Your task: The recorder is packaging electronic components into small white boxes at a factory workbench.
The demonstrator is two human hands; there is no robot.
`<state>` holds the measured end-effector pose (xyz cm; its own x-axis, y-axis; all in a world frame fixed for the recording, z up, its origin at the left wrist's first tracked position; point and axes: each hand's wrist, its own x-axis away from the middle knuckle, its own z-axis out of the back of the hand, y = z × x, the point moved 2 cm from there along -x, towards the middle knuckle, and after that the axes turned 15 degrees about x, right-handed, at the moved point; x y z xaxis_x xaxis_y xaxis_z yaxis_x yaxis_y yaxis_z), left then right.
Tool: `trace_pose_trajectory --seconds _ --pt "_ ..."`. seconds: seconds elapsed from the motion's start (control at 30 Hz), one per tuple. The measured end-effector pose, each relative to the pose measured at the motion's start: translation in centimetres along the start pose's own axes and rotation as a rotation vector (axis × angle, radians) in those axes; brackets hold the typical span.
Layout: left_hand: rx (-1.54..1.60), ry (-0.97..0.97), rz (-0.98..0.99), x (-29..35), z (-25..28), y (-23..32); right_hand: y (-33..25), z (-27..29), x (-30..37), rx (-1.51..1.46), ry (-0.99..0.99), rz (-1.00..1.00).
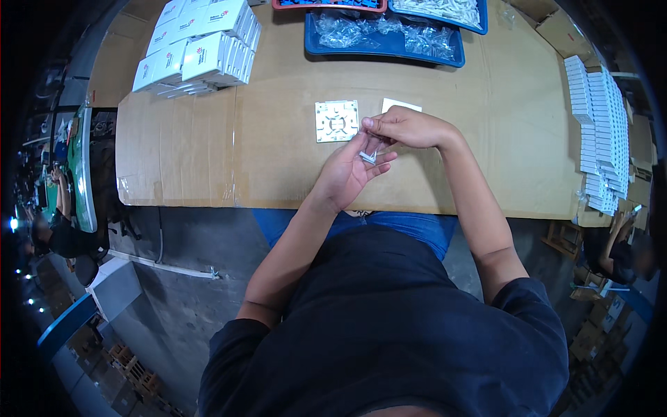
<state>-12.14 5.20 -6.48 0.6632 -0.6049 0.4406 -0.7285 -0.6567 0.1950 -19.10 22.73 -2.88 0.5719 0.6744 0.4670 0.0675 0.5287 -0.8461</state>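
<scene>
At the near middle of the cardboard-covered work table point(486, 139), both hands are held together just above the surface. The left hand point(347, 174) is turned palm up and cupped, and a few small pale plastic pieces point(368, 156) are seen lying on its fingers. The right hand point(403, 127) is brought in over the left from the right side, its fingertips point(368, 126) pinched together just above those pieces; whether a piece is actually gripped between them cannot be told. The two hands are touching or very nearly so.

Just beyond the hands, a square white plastic plate with moulded ribs and cut-outs point(337, 120) is laid flat on the table, close to the right fingertips. A plain white rectangular cover point(401, 105) is partly hidden behind the right hand.

Farther back, a blue plastic tray of clear bagged small parts point(385, 36) is noted, with a second blue tray of white parts point(445, 10) beside it. Stacked white cardboard boxes point(201, 45) are piled at the far left corner. Rows of white flat pieces point(597, 125) are stacked along the right edge.
</scene>
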Motion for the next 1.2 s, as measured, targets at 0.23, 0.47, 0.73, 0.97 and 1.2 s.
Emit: trace_pose_trajectory --seconds 0.23,0.47,0.73,0.97,1.2 --pt "-0.095 0.017 -0.017 -0.3 0.5 -0.1 0.7 1.8 0.5 -0.005 0.098 0.093" --pt "-0.812 -0.015 -0.346 2.0 -0.5 -0.9 3.1 9.7 2.3 0.072 0.627 0.013" --pt "-0.497 -0.118 -0.180 1.9 -0.2 -0.7 5.1 21.3 2.7 0.505 1.287 -0.107" --pt "-0.560 -0.050 -0.101 1.7 -0.1 -0.8 4.3 26.3 0.1 0.730 1.376 -0.284" --pt "-0.517 -0.027 -0.103 2.5 0.0 -0.4 5.0 27.8 -1.5 0.946 1.201 -0.371"
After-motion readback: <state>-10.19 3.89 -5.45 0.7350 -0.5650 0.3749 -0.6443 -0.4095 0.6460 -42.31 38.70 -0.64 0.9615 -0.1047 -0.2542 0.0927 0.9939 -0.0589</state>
